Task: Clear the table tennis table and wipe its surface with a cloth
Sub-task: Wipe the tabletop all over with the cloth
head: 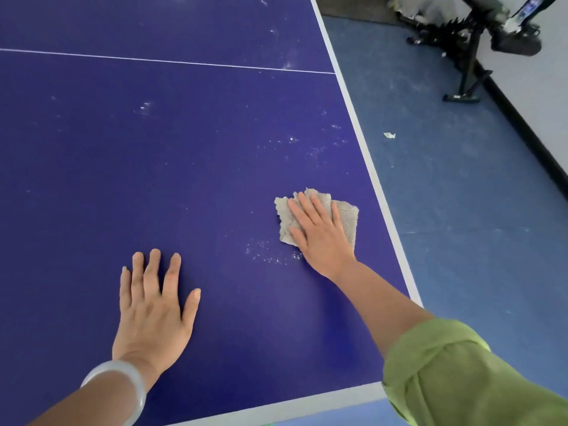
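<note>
A person leans over a blue table tennis table (153, 164), the right hand (321, 233) spread flat, fingers straight, pressing a grey cloth (347, 216) onto the surface. The cloth lies just at 3 o'clock of the view's centre, near the table's white side edge. A patch of white specks (267, 253) sits on the surface at 8 o'clock of the cloth, just beside the right hand's thumb side. The left hand (153, 309) rests palm down at 7 o'clock, fingers straight and slightly splayed, holding nothing (a pale bangle (123, 382) circles that wrist). A rolled green sleeve (455, 370) covers the right upper arm. A thin white line (153, 60) crosses the table towards 11 o'clock. On the blue floor (476, 226), a small pale scrap (389, 135) lies at 2 o'clock, and a black stand (467, 66) is at 1 o'clock.
</note>
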`<action>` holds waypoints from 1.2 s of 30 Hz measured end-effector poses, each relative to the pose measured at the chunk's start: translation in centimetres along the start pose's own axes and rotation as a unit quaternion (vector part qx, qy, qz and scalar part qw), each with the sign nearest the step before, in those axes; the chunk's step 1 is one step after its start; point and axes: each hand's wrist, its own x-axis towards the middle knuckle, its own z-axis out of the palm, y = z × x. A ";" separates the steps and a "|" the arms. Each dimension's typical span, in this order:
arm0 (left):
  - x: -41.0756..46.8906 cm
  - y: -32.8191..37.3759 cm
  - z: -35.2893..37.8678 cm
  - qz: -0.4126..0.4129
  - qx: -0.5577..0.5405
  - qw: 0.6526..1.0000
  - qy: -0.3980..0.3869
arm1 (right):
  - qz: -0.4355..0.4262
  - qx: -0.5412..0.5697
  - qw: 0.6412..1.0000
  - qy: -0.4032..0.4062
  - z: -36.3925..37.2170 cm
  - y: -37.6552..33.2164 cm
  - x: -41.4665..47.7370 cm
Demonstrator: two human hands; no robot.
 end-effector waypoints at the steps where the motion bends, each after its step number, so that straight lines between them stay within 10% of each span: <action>1: 0.0 0.0 0.0 0.000 0.000 1.000 -0.002 | 0.030 0.014 0.999 0.009 -0.1 1.5 -0.5; 8: 0.1 0.1 -0.2 0.001 0.012 1.000 -0.012 | 0.331 0.094 0.936 0.068 -1.5 3.4 3.9; 14: 0.2 0.1 -0.5 -0.011 0.029 0.999 -0.030 | -0.046 0.061 0.997 -0.011 0.4 -8.2 4.8; 16: 0.2 0.0 -0.5 -0.011 0.031 0.999 -0.037 | -0.054 0.038 0.998 -0.014 -0.1 -5.4 4.0; 24: 0.1 -0.1 -0.5 -0.005 0.020 0.999 -0.037 | 0.374 0.100 0.918 0.086 0.2 0.5 -8.0; 28: 0.1 -0.2 -0.5 -0.007 0.021 0.999 -0.041 | 0.315 0.031 0.946 0.074 1.6 -9.0 -6.0; 33: 0.1 -0.1 -0.4 -0.011 0.024 0.999 -0.044 | 0.010 -0.003 1.000 0.015 2.1 -12.7 -1.0; 36: 0.2 -0.2 -0.4 -0.009 0.023 0.999 -0.044 | 0.116 0.007 0.993 0.034 0.7 -5.6 0.2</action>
